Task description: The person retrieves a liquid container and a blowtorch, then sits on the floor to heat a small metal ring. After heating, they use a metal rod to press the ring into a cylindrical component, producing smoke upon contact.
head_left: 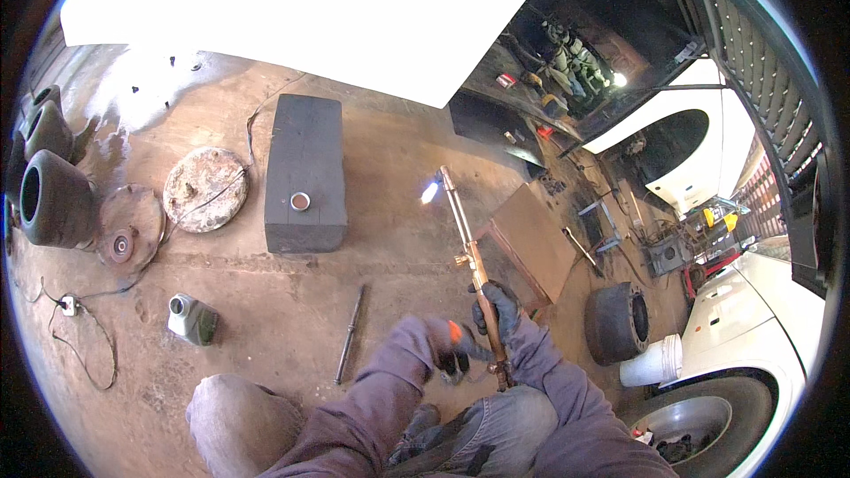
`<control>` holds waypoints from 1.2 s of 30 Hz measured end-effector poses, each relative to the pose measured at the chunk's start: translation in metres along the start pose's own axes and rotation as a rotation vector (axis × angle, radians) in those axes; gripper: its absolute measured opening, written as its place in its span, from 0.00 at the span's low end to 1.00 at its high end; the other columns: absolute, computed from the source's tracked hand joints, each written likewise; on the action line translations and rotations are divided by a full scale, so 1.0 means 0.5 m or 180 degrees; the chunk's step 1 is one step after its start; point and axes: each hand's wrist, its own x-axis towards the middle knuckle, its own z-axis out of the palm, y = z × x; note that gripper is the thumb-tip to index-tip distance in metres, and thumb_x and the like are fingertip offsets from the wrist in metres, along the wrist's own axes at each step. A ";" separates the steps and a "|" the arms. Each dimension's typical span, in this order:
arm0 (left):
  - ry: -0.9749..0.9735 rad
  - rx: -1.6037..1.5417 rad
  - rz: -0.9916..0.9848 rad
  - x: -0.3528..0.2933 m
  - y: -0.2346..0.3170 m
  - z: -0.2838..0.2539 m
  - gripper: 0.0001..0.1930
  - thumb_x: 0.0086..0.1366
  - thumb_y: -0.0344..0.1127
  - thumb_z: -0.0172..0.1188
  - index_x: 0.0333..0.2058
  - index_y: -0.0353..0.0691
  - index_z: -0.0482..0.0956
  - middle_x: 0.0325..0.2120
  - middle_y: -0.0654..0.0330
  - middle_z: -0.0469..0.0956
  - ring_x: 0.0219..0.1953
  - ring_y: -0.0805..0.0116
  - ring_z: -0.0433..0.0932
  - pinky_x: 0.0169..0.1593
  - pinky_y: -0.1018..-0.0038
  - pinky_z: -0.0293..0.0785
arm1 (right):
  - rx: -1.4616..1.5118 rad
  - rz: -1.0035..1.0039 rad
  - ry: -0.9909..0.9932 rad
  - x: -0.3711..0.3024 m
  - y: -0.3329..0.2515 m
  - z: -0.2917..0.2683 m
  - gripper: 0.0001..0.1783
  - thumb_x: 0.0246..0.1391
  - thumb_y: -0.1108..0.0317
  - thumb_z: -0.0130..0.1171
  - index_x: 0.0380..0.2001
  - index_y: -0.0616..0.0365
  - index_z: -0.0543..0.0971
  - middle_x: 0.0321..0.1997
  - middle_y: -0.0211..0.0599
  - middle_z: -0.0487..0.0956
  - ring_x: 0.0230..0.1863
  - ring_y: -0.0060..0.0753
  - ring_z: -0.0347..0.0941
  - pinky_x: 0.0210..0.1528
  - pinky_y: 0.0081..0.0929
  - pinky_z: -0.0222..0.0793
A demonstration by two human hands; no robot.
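My right hand, in a dark glove, is wrapped round the brass handle of a cutting torch. The torch slants up and away from me, and a bright bluish-white flame burns at its angled tip. Close to the lower end of the torch is my left hand, dark-gloved with orange at the wrist. Motion smears its fingers, so whether they hold anything or touch the torch cannot be made out. A long dark metal rod lies on the floor left of my left forearm.
Ahead on the left stands a dark block with a small round cup on it. Discs, a bottle and cables lie further left. A brown box, a tyre, a white bucket and a vehicle are right.
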 end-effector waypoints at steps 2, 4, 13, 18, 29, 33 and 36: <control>-0.0370 0.0091 -0.0027 0.046 0.001 0.058 0.32 0.59 0.61 0.61 0.46 0.35 0.77 0.34 0.50 0.81 0.26 0.56 0.82 0.27 0.60 0.79 | -0.0045 0.0047 0.0056 -0.002 -0.006 0.004 0.27 0.58 0.43 0.55 0.47 0.55 0.74 0.21 0.33 0.72 0.18 0.28 0.66 0.20 0.29 0.62; -0.0490 0.0085 -0.0082 0.083 -0.002 0.088 0.30 0.59 0.59 0.62 0.47 0.35 0.76 0.35 0.50 0.81 0.26 0.56 0.82 0.27 0.60 0.79 | -0.0101 0.0137 0.0126 -0.010 -0.017 0.019 0.27 0.58 0.44 0.55 0.48 0.55 0.74 0.23 0.32 0.72 0.20 0.27 0.67 0.21 0.29 0.63; -0.0576 -0.0019 -0.0273 0.125 -0.012 0.099 0.23 0.58 0.45 0.65 0.49 0.37 0.77 0.45 0.46 0.80 0.38 0.50 0.84 0.38 0.57 0.81 | -0.0223 0.0176 0.0219 -0.023 -0.015 0.017 0.27 0.58 0.43 0.55 0.49 0.53 0.75 0.24 0.29 0.71 0.23 0.25 0.66 0.24 0.28 0.64; -0.0620 -0.0010 -0.0293 0.128 -0.018 0.100 0.23 0.58 0.44 0.65 0.49 0.38 0.77 0.45 0.46 0.80 0.39 0.50 0.84 0.39 0.58 0.81 | -0.0242 0.0138 0.0370 -0.029 -0.023 0.029 0.26 0.59 0.44 0.54 0.47 0.56 0.75 0.23 0.31 0.71 0.21 0.26 0.67 0.22 0.27 0.63; -0.0545 0.0093 -0.0323 0.139 -0.013 0.107 0.22 0.58 0.43 0.65 0.48 0.38 0.77 0.45 0.45 0.80 0.41 0.49 0.83 0.42 0.58 0.80 | -0.0145 0.0100 0.0282 -0.024 -0.026 0.025 0.24 0.60 0.47 0.53 0.47 0.56 0.75 0.23 0.32 0.72 0.21 0.26 0.67 0.22 0.27 0.63; -0.0541 0.0132 -0.0303 0.141 -0.011 0.119 0.22 0.58 0.43 0.66 0.48 0.38 0.77 0.45 0.45 0.80 0.42 0.49 0.83 0.43 0.58 0.80 | -0.0147 0.0096 0.0359 -0.025 -0.024 0.026 0.26 0.59 0.46 0.54 0.48 0.57 0.75 0.23 0.33 0.73 0.21 0.27 0.67 0.22 0.28 0.63; -0.0502 0.0165 -0.0290 0.149 -0.007 0.123 0.22 0.58 0.42 0.66 0.48 0.38 0.78 0.45 0.45 0.80 0.43 0.49 0.82 0.43 0.59 0.80 | -0.0174 0.0106 0.0335 -0.024 -0.022 0.022 0.27 0.58 0.44 0.56 0.48 0.57 0.75 0.23 0.33 0.72 0.21 0.27 0.67 0.22 0.28 0.63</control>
